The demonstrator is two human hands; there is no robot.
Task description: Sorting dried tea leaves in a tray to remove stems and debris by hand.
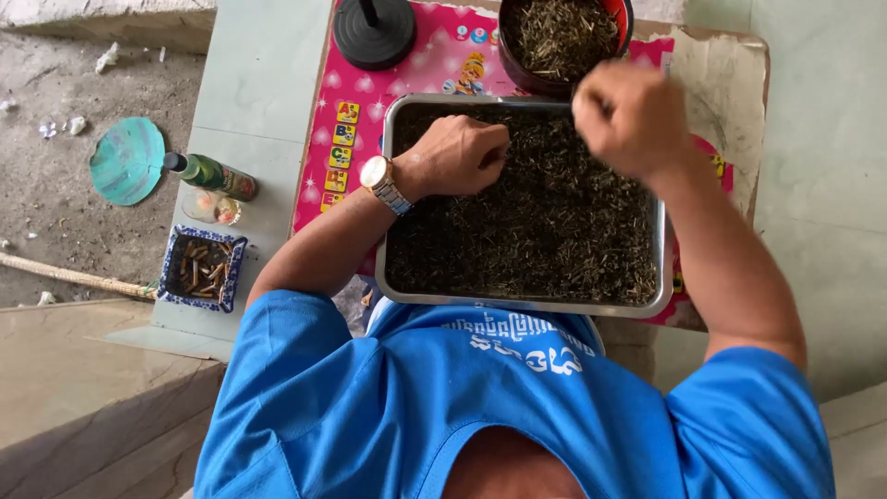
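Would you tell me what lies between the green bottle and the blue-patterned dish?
In the head view, a small clear glass stands between the green bottle and the blue-patterned dish.

The left hand (459, 155) lies low, palm down, fingers curled loosely under. The right hand (626, 118) is raised higher, fingers bunched closed. Both forearms are bare.
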